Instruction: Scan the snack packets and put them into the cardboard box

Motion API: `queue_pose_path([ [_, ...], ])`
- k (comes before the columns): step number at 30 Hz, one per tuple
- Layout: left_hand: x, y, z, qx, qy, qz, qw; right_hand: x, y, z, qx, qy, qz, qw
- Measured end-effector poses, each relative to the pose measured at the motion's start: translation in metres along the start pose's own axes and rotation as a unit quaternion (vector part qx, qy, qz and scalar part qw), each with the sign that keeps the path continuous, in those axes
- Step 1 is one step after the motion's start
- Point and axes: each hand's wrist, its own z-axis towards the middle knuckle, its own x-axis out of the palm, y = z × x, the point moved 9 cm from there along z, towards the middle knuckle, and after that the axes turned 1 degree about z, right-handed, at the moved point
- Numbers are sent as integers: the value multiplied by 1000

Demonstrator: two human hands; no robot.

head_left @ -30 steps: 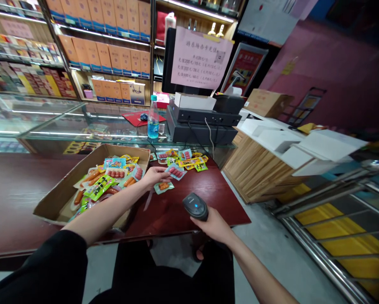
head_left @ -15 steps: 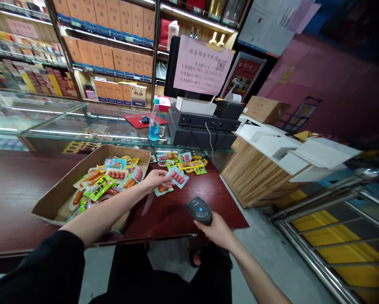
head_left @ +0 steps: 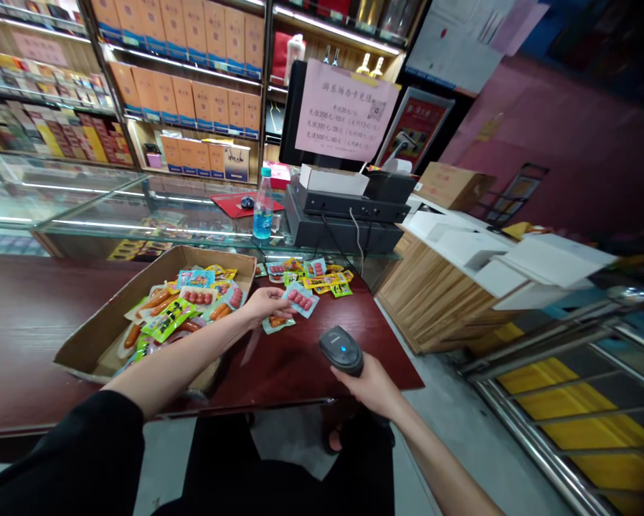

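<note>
Your left grip (head_left: 271,304) pinches the sausage packet (head_left: 300,299) by its near edge, fingers on one side only, so most of the clear wrapper lies exposed above the desk (head_left: 295,365); that is a sound hold, since nothing covers the middle. Your right grip (head_left: 373,383) is wrapped around the handle of the handheld scanner (head_left: 341,350), whose rounded head sits near the packet, apart from it and closer to your body. From here I can't see a code on the packet, nor whether your finger is on a trigger. For a clean reading, I'd turn the coded side square to the scanner's window and tilt the film slightly if the overhead light glares on it. Pinch just firmly enough to stop the wrapper sagging; squeezing harder could wrinkle it. Aim with small turns of the right wrist, and leave a little space between head and film. Mind the loose packet (head_left: 279,324) lying under your left fingers, as its print might stray into the beam; the heap of packets (head_left: 322,278) lies just beyond. Your left forearm crosses over the cardboard box (head_left: 107,322), so lift the elbow a touch to avoid brushing its contents.
</note>
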Motion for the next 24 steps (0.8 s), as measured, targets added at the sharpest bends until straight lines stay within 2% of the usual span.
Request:
queue_pose_path([
  [6, -3, 3, 3, 16, -3, 11, 1000, 2, 14, 4, -41, 17, 19, 999],
  [16, -3, 2, 4, 47, 2, 64, 997, 3, 29, 2, -50, 21, 18, 998],
  [20, -2, -4, 0, 70, -22, 115, 991, 2, 40, 3, -68, 22, 31, 997],
  [24, 0, -3, -1, 61, -12, 119, 991, 3, 50, 5, -76, 27, 35, 996],
])
